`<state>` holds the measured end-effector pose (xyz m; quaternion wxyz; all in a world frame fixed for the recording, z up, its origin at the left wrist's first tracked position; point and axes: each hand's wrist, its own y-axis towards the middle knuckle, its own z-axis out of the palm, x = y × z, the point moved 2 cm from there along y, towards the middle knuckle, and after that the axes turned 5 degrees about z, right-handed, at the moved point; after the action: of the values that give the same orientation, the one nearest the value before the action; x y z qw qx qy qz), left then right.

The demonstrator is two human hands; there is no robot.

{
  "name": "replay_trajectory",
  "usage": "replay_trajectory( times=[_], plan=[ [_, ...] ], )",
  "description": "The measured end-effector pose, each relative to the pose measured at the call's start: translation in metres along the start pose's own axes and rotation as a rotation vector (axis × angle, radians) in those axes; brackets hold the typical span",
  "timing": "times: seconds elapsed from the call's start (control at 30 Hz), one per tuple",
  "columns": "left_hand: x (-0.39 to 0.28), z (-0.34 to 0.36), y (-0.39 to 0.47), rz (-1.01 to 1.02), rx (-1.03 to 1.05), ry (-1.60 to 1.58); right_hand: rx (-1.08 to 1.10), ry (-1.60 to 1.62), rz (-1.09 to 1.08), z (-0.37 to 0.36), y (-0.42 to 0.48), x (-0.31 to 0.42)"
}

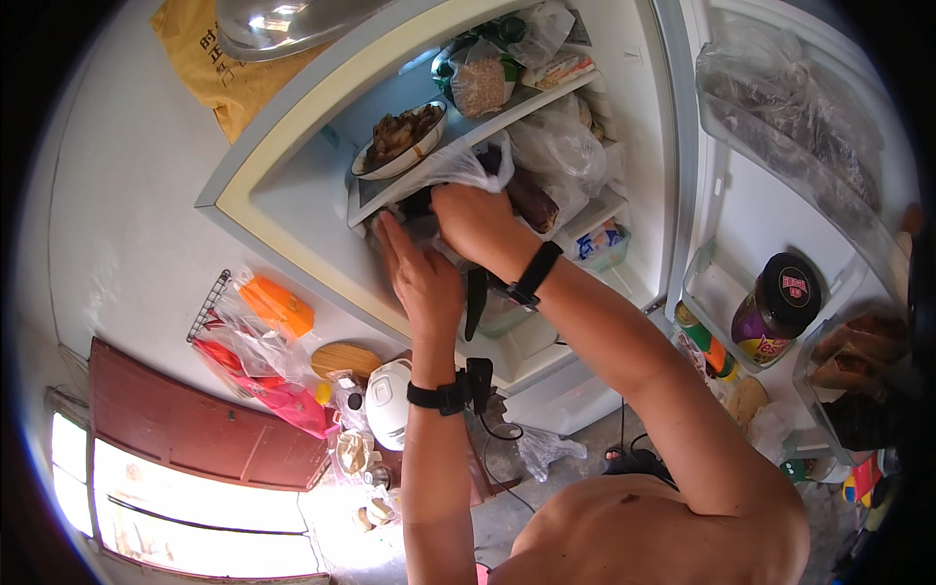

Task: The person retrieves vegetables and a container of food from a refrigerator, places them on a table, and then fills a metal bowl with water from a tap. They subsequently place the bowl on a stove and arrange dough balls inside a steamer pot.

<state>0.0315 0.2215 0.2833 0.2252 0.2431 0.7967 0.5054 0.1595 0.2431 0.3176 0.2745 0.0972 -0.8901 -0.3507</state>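
My right hand (475,223) reaches into the open refrigerator (292,168), closed on a clear plastic bag (468,167) just under a shelf's front edge. Its fingertips are hidden. Beside it my left hand (424,281) is raised, fingers stretched upward under the same edge; whether they hold part of the bag cannot be told. A long dark purple vegetable (537,201), perhaps an eggplant, lies just right of my right hand. Below the hands hangs a narrow dark object (475,301). On the shelf above stands an oval dish of food (402,139).
A bag of pale beans or grains (481,84) shares the upper shelf. More plastic bags (563,142) fill the shelf below. The open door, at right, holds a black-lidded jar (779,307). A white appliance (387,402) stands at lower left; a cable (504,435) hangs below my left wrist.
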Motion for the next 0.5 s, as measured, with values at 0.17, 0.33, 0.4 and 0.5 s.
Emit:
replay_trajectory(
  times=[0.17, 0.33, 0.4, 0.5],
  plan=[
    [-0.001, -0.007, -0.013, -0.048, 0.403, 0.06, 0.146, -0.128, 0.058, 0.025, 0.011, -0.003],
    [-0.004, -0.017, -0.019, -0.199, 0.448, 0.149, 0.344, 0.012, 0.172, 0.002, 0.021, 0.0],
    [-0.001, -0.013, -0.026, -0.273, 0.465, 0.086, 0.294, -0.08, 0.111, 0.015, 0.016, -0.001],
    [0.01, -0.006, -0.028, -0.307, 0.44, -0.009, 0.142, -0.182, 0.039, 0.025, 0.015, -0.003]
  ],
)
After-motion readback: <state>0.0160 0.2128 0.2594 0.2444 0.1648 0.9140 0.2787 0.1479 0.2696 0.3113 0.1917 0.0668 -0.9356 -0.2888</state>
